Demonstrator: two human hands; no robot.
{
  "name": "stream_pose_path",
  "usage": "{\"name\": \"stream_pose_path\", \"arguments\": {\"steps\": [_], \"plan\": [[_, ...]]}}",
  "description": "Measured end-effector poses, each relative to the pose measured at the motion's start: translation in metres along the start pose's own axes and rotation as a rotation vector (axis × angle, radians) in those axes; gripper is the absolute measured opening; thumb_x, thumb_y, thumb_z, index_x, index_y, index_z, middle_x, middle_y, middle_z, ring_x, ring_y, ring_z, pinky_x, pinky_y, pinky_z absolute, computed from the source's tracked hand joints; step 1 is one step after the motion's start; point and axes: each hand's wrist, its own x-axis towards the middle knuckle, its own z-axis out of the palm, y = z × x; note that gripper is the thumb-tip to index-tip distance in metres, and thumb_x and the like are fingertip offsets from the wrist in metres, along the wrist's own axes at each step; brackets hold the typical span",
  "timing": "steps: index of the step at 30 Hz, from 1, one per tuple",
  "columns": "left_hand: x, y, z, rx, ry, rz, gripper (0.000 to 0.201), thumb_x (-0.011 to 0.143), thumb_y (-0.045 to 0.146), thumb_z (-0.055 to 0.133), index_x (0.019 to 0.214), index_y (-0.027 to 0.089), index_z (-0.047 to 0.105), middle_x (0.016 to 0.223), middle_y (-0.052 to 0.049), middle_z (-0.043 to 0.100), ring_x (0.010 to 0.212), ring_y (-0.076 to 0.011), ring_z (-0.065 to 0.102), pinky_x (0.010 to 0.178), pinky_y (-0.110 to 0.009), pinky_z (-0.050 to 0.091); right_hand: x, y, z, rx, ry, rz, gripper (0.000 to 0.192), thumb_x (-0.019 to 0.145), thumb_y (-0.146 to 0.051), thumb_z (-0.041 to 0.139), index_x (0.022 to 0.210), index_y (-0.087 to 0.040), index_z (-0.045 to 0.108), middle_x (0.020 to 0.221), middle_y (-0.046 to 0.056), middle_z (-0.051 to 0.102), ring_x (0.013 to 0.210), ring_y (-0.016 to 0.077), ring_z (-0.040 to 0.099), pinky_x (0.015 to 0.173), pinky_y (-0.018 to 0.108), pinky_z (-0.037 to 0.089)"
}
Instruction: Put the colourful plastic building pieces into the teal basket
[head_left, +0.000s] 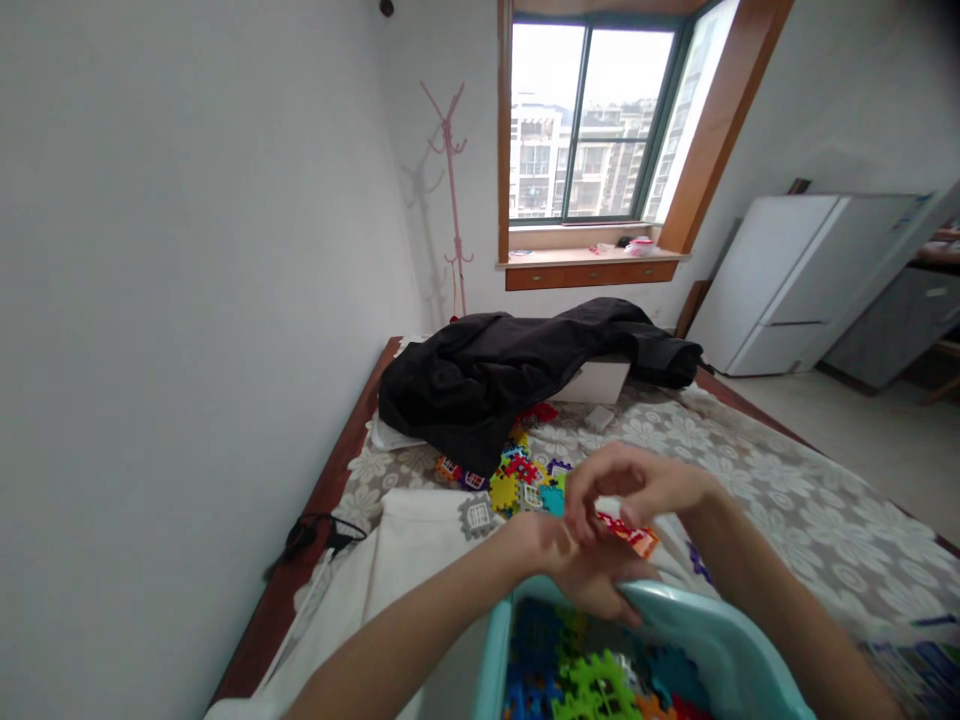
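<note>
My left hand [596, 575] lies over the far rim of a light-blue plastic tub [720, 605], thumb on the inner side, the other fingers partly hidden. Over it my right hand [637, 485] is loosely curled, its fingertips touching the back of my left hand near the wrist. A gap shows between its thumb and fingers, with nothing held there. Inside the tub lie gear-edged plastic building pieces, among them a bright green piece [600, 685] and blue, orange and red ones. Just behind my hands a red and orange piece [634, 535] is partly covered.
More interlocking pieces [504, 490] are scattered on the patterned bedspread [795, 500], with a grey window piece [478, 516] on white cloth [412, 550]. Farther back, a black garment [480, 375] drapes over a white box [596, 382]. The wall [187, 300] borders the left side.
</note>
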Motion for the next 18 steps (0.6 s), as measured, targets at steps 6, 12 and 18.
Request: {"name": "stream_pose_path", "arguments": {"steps": [6,12,18], "plan": [[-0.003,-0.01,0.003,-0.029,-0.129,0.162,0.008,0.088,0.026,0.059,0.092,0.023,0.054,0.089,0.0,0.063,0.082,-0.0202,0.066,0.072,-0.031,0.049,-0.001,0.084,-0.056,-0.737,0.828,0.181,0.034,0.097,-0.05,0.064,0.11,-0.021,0.077,0.109,0.011,0.079,0.095,0.0263,0.073,0.084,0.038,0.06],[0.002,-0.008,0.004,-0.032,-0.19,0.155,0.011,0.089,0.024,0.057,0.092,0.025,0.047,0.089,-0.001,0.06,0.083,-0.0211,0.062,0.072,-0.031,0.046,0.013,0.15,-0.104,-0.902,0.821,0.217,0.04,0.099,-0.038,0.055,0.131,-0.018,0.07,0.136,0.016,0.071,0.125,0.0347,0.065,0.112,0.052,0.047],[0.002,-0.005,0.005,-0.026,-0.158,0.169,0.012,0.087,0.022,0.055,0.09,0.026,0.044,0.088,-0.001,0.056,0.082,-0.021,0.06,0.07,-0.031,0.045,0.055,0.186,-0.115,-0.978,0.743,0.282,0.035,0.102,-0.039,0.052,0.124,-0.022,0.073,0.137,0.015,0.07,0.127,0.0355,0.063,0.11,0.052,0.045]]}}
